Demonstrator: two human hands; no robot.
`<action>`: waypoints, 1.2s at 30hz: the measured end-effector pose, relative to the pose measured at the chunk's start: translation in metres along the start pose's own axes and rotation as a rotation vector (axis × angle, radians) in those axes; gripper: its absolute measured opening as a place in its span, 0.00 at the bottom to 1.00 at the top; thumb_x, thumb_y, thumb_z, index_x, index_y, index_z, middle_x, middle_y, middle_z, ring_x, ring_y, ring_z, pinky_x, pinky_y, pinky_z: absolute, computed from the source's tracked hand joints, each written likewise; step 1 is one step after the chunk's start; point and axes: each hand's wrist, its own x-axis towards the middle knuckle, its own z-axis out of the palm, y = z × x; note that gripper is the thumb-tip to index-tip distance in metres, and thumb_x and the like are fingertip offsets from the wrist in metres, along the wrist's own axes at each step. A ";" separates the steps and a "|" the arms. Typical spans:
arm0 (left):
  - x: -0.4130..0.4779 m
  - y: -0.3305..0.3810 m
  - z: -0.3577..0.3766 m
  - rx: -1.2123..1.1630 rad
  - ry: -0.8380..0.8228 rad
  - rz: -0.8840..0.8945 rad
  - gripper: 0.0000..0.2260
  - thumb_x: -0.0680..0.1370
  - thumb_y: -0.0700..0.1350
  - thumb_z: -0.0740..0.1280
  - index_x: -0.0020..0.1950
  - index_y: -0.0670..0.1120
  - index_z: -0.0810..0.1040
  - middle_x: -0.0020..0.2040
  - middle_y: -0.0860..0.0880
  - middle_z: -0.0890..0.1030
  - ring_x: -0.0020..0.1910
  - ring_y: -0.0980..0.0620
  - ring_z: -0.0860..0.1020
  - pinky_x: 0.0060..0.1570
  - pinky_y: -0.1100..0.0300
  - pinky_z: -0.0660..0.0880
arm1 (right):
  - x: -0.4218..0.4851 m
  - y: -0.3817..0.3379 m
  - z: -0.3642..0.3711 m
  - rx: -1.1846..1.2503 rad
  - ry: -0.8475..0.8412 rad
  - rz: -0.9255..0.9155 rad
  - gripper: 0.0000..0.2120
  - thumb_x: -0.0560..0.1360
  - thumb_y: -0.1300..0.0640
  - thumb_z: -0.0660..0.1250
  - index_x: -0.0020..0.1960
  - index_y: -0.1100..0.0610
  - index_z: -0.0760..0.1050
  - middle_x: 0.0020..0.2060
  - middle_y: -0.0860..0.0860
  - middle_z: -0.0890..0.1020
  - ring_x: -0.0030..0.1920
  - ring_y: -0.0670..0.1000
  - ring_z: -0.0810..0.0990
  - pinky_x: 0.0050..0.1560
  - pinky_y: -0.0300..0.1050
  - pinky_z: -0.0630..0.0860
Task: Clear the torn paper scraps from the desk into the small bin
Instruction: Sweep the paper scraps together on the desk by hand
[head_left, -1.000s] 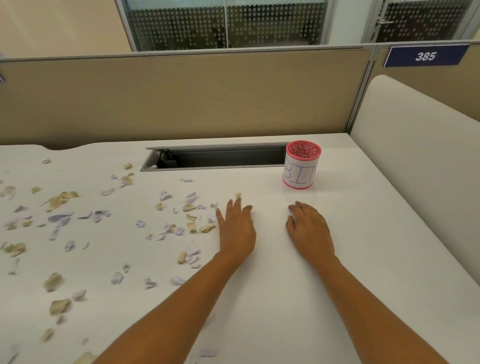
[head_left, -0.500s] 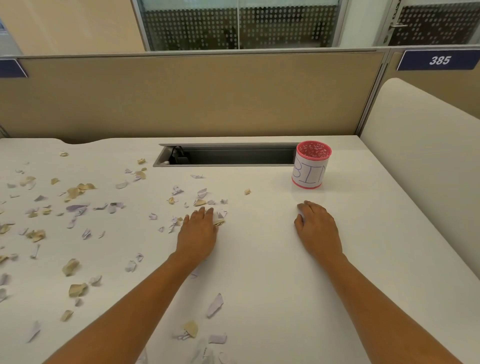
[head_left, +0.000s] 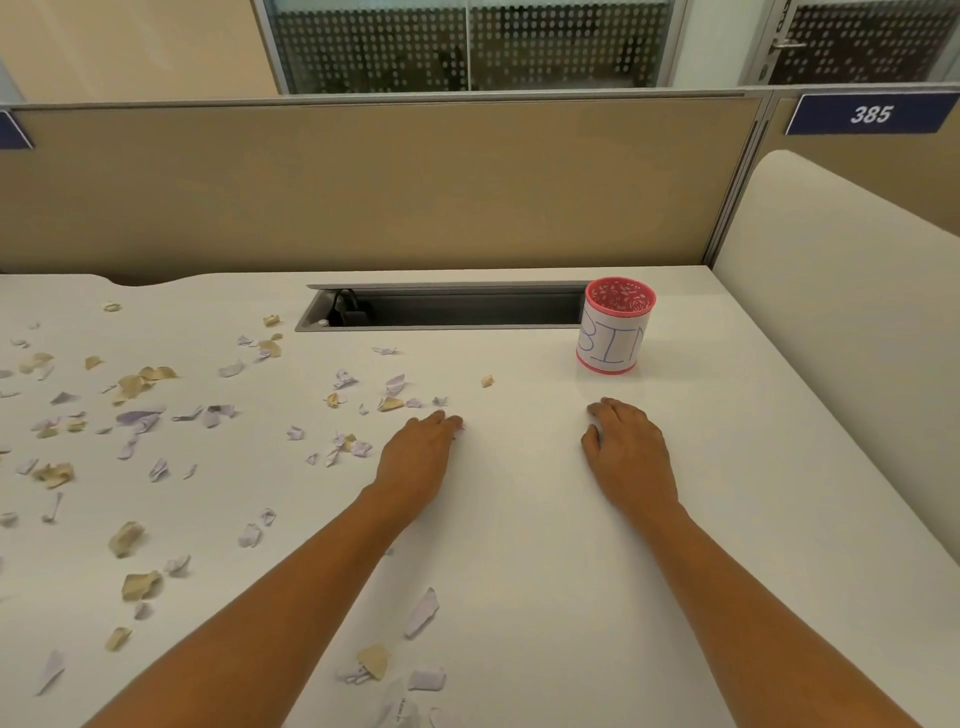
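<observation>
Gathering step: left hand (head_left: 418, 460) curls its fingertips over a white scrap (head_left: 459, 427); can't tell if it's pinched. Right hand (head_left: 628, 452) rests flat, empty. Paper scraps (head_left: 136, 387) litter the desk (head_left: 524, 561) at left, with the bin (head_left: 616, 326) upright just beyond the right hand. Next: secure the scrap and carry it binward.

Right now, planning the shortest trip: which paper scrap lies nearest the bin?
The lone tan scrap, lying by itself left of the bin; all the others lie farther away, left of it or nearer you.

Head-worn view, facing forward and down, seemingly close over desk (head_left: 519, 571)
</observation>
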 end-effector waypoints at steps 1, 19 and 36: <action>0.001 0.000 0.000 0.008 0.004 0.007 0.20 0.79 0.35 0.55 0.70 0.47 0.66 0.67 0.47 0.72 0.64 0.48 0.71 0.62 0.56 0.70 | 0.000 0.000 0.000 0.000 0.001 -0.002 0.17 0.77 0.58 0.57 0.64 0.59 0.72 0.65 0.54 0.74 0.65 0.54 0.71 0.64 0.48 0.67; 0.008 0.002 -0.005 0.068 0.027 0.061 0.11 0.79 0.40 0.60 0.56 0.44 0.80 0.53 0.45 0.83 0.52 0.47 0.79 0.51 0.61 0.72 | -0.001 -0.001 0.000 0.006 0.008 0.005 0.16 0.77 0.58 0.57 0.63 0.58 0.72 0.64 0.54 0.75 0.64 0.54 0.72 0.63 0.48 0.67; 0.066 0.062 -0.080 -0.294 -0.076 -0.036 0.10 0.72 0.41 0.72 0.52 0.41 0.83 0.51 0.41 0.83 0.50 0.45 0.81 0.54 0.58 0.77 | -0.001 -0.001 -0.001 0.025 0.013 0.014 0.16 0.77 0.58 0.57 0.62 0.58 0.72 0.64 0.53 0.75 0.64 0.53 0.71 0.63 0.46 0.66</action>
